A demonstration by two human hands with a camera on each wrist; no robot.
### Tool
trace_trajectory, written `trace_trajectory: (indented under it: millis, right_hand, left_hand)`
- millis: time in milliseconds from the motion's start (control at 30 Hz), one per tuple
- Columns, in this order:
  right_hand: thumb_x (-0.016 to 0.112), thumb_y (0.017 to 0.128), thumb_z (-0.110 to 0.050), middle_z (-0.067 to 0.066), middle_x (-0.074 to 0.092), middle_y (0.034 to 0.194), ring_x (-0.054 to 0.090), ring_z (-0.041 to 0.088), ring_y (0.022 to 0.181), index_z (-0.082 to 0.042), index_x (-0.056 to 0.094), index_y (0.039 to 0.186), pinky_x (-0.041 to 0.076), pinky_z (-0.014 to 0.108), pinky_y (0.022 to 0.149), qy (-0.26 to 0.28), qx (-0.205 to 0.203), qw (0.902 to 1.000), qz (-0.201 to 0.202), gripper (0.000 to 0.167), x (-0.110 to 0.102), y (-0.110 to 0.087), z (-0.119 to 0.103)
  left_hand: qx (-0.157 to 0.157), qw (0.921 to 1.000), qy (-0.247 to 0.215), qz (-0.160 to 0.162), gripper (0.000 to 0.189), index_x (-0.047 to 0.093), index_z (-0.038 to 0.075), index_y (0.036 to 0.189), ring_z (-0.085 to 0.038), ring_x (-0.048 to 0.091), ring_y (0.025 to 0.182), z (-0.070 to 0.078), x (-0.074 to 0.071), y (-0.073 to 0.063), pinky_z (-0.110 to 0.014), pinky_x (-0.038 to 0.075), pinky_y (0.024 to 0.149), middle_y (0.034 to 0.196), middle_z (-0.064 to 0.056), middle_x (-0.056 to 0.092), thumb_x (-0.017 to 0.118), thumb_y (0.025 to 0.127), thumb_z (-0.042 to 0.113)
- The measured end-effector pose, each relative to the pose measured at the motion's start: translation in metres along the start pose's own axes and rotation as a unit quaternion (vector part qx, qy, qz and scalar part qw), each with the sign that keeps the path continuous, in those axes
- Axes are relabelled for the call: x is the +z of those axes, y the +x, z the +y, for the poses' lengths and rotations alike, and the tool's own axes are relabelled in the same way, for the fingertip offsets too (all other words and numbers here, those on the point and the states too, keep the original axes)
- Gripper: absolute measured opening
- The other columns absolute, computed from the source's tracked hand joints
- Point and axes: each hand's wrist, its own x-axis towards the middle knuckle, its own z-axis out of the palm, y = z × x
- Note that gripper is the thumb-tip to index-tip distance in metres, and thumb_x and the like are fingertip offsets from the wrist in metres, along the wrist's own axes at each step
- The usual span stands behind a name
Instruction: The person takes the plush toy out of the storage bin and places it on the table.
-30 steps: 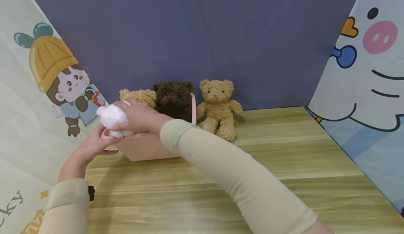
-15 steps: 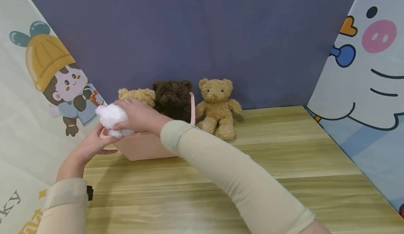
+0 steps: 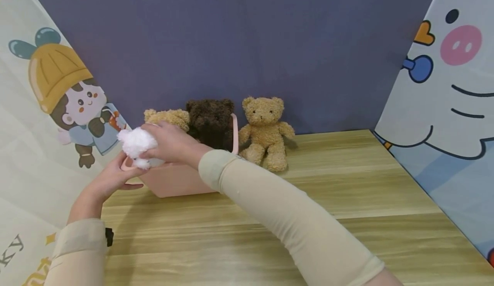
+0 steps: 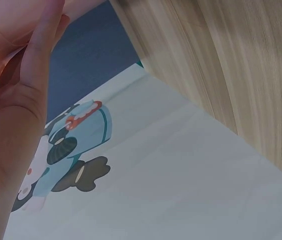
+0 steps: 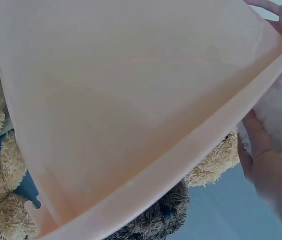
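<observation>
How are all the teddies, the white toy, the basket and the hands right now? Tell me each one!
Pink basket: standing on the table, open-topped.
White plush toy: held, at the basket's left end.
Inside tan bear: in the basket, partly hidden.
Dark brown bear: in the basket, head above the rim.
Outside tan bear: sitting upright beside the basket, not held.
Left hand: gripping the basket's left end.
Right hand: gripping the white plush toy.

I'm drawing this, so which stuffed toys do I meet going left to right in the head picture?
White fluffy plush toy, partly hidden tan curly-furred plush toy, dark-brown curly-furred teddy bear, sitting tan curly-furred teddy bear.
</observation>
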Motion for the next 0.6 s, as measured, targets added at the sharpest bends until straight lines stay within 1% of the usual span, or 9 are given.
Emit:
trace_trajectory:
  millis: [167, 367, 600]
  right_hand:
    - [0.070, 0.096, -0.061, -0.009, 0.042, 0.165, 0.049, 0.008, 0.145, -0.040, 0.033, 0.166, 0.052, 0.025, 0.112, 0.006, -0.003, 1.0000, 0.000, 0.082, -0.0006, -0.0020, 0.0005]
    - [0.069, 0.096, -0.061, -0.010, 0.043, 0.165, 0.050, 0.008, 0.145, -0.039, 0.033, 0.166, 0.052, 0.024, 0.112, 0.005, -0.005, 1.0000, -0.004, 0.082, -0.0009, -0.0033, -0.0006]
    - [0.069, 0.096, -0.063, -0.010, 0.042, 0.166, 0.051, 0.007, 0.145, -0.040, 0.031, 0.167, 0.052, 0.024, 0.113, 0.000, 0.000, 1.0000, -0.004, 0.083, -0.0014, -0.0033, 0.0006]
  left_hand:
    - [0.000, 1.0000, 0.001, 0.002, 0.101, -0.004, 0.030, 0.173, 0.008, 0.063, 0.105, -0.0012, -0.0010, 0.0003, -0.051, 0.069, 0.088, 0.178, -0.021, -0.001, 0.070, 0.104, 0.028]
    - [-0.001, 1.0000, 0.002, 0.000, 0.099, -0.006, 0.027, 0.173, 0.010, 0.062, 0.105, -0.0047, -0.0014, -0.0001, -0.048, 0.070, 0.085, 0.176, -0.023, 0.003, 0.067, 0.106, 0.028]
    - [-0.002, 0.9999, 0.010, 0.002, 0.102, -0.007, 0.033, 0.172, 0.010, 0.062, 0.105, -0.0005, -0.0007, -0.0006, -0.052, 0.069, 0.088, 0.178, -0.022, 0.000, 0.069, 0.105, 0.032]
